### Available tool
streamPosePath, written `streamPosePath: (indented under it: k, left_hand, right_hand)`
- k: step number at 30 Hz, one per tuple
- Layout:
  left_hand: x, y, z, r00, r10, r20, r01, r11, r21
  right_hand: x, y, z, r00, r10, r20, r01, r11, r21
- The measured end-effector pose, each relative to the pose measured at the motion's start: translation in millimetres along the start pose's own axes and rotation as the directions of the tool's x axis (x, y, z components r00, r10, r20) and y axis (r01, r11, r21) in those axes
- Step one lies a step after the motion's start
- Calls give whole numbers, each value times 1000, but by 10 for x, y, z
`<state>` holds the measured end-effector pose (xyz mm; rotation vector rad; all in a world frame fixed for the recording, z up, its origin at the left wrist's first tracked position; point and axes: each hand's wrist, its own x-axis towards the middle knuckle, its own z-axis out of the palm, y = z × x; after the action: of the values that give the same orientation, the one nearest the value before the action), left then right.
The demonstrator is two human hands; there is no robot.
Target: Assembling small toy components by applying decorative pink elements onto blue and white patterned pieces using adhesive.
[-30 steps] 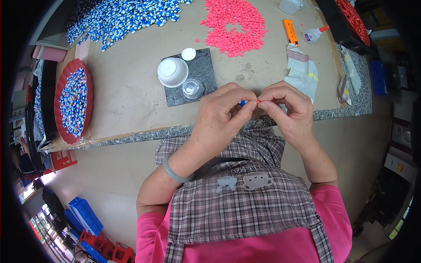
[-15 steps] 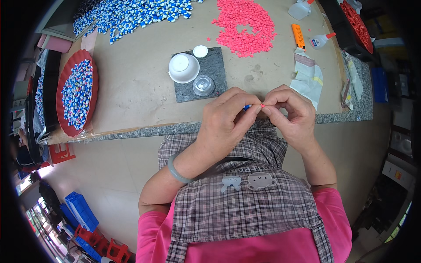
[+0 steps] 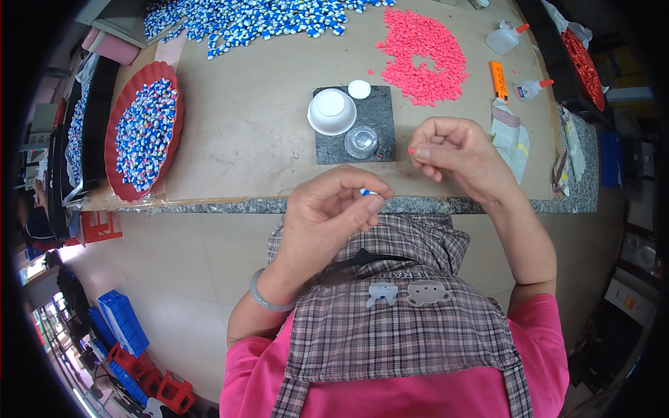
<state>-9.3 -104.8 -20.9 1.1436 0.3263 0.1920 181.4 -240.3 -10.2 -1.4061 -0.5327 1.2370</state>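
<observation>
Fingertips of the left hand [image 3: 327, 212] pinched a small blue-and-white plastic piece [image 3: 366, 192] just over the speckled stone edge of the worktable [image 3: 230, 139]. Well apart from it, the right hand [image 3: 453, 150] hovered above the table, thumb and forefinger closed on a tiny pink plastic bit [image 3: 412, 150]. Just beside that hand lay a dark grey square mat [image 3: 380, 118] bearing a white round cup [image 3: 332, 111], a white cap [image 3: 359, 89] and a clear glass dish [image 3: 361, 141]. Farther back sat a heap of pink pieces [image 3: 425, 56]. At the left stood a red oval tray [image 3: 167, 76] full of blue-and-white pieces.
</observation>
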Motion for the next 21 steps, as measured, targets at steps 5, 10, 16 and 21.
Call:
streamPosePath:
  k: [5, 10, 16, 21]
  left_hand:
    - [-34, -29, -153, 992, 106, -64, -103, 994, 46]
    - [-25, -6, -243, 993, 96, -66, -96, 995, -6]
    - [3, -39, -321, 991, 118, -68, -120, 992, -26]
    - [32, -38, -302, 978, 175, -113, -178, 984, -12]
  right_hand:
    - [222, -81, 56, 998, 54, 21, -54, 998, -30]
    - [288, -139, 79, 995, 98, 25, -96, 995, -40]
    - [342, -174, 114, 988, 152, 32, -149, 986, -69]
    - [354, -201, 152, 988, 156, 6, -154, 978, -138]
